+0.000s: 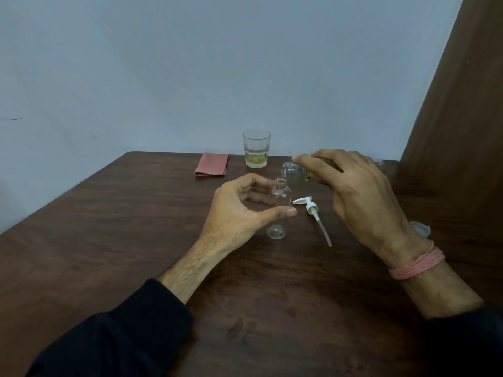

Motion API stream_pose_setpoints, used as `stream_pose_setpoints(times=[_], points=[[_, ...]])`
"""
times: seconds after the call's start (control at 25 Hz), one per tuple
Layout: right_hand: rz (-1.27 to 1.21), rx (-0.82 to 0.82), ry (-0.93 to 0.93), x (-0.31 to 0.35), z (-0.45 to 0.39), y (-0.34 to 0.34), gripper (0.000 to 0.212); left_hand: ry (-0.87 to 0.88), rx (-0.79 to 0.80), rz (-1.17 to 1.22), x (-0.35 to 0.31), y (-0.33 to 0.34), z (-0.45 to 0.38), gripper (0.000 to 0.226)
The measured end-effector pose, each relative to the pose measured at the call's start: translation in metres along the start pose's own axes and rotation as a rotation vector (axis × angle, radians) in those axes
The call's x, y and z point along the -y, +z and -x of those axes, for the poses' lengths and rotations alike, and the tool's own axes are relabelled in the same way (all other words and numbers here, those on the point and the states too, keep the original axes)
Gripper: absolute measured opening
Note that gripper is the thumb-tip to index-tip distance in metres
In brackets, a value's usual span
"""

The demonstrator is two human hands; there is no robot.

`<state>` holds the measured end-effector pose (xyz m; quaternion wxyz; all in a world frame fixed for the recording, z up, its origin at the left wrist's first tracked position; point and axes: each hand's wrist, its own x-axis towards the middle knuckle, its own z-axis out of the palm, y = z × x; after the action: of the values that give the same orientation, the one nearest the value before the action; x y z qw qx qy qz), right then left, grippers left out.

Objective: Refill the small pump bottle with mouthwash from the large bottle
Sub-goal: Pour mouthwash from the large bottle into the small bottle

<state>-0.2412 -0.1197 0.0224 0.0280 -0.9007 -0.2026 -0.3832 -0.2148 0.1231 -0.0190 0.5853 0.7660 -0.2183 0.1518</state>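
Two steps done: pump head (313,210) removed, laid right of small pump bottle (279,208). Bottle, empty, steadied by curled left hand (239,210); large bottle (296,170), uncapped, tilted above its mouth, clasped by right hand (356,191). Pouring, recapping left.

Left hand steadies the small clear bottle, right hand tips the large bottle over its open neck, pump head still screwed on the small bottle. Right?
Not quite. The pump head is off, lying on the table right of the small bottle, whose neck is open. The rest holds in the head view: the left hand steadies it and the right hand tips the large bottle.
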Motion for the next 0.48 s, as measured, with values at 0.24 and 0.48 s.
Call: stream_pose_setpoints(times=[0.24,0.48], points=[[0.015,-0.009,0.002,-0.0013,0.0001,-0.0004,0.086,-0.005,0.004,0.002,0.0004,0.0006,-0.0001,0.050],[0.023,-0.021,-0.007,-0.0021,0.0002,0.0008,0.090,-0.008,0.000,0.004,0.0011,0.0011,-0.0003,0.051]])
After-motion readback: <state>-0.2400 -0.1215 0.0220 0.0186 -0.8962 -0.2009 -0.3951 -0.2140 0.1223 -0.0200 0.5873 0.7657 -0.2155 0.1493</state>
